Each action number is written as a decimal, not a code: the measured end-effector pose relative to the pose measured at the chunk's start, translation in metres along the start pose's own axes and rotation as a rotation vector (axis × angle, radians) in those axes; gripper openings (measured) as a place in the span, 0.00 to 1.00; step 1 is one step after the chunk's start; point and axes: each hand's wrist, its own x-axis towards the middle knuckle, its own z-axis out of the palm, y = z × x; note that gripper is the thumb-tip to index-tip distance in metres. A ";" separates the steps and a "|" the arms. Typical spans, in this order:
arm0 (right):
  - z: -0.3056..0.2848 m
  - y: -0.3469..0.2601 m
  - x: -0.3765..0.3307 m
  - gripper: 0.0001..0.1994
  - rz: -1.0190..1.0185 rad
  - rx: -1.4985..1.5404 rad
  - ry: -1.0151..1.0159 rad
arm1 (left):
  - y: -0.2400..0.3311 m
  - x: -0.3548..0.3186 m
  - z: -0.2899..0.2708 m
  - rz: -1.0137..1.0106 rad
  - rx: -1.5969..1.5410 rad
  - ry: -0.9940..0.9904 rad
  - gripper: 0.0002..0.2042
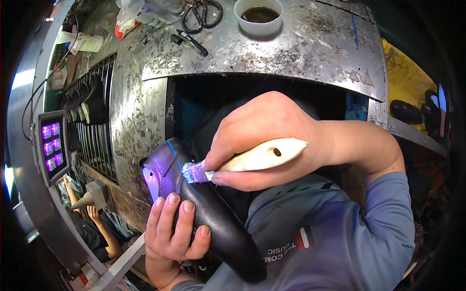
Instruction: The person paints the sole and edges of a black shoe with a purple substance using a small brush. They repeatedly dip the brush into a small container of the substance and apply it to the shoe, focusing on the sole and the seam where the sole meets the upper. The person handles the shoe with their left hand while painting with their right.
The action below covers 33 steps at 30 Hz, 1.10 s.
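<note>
A black leather shoe upper [225, 228] lies slantwise before me, its opening at the far left and its toe end near my shirt. My left hand [172, 233] grips it along the near side, fingers bent over the leather. In my right hand [276, 119] is a brush [259, 157] with a cream handle and a hole near its end. Its pale bristles touch the leather beside a blue line on the shoe. Purple light falls on the bristles and the shoe's opening. The shoe's underside is hidden.
A white bowl of dark liquid [259, 17] stands on the worn metal bench [310, 58]. Scissors [201, 14] and a black marker [193, 42] lie left of it. A purple-lit lamp [52, 145] and metal rack are at left. Another person's hand [94, 216] shows beyond; dark shoes [407, 112] sit at right.
</note>
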 end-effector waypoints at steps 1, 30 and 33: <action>0.000 -0.001 0.000 0.06 0.018 0.015 -0.012 | 0.000 0.000 0.000 -0.002 0.002 0.000 0.18; -0.022 -0.038 -0.001 0.05 0.061 0.148 -0.189 | -0.017 0.004 0.030 -0.121 0.081 0.042 0.12; -0.024 -0.040 -0.001 0.05 0.051 0.155 -0.179 | -0.018 0.005 0.032 -0.150 0.079 0.026 0.12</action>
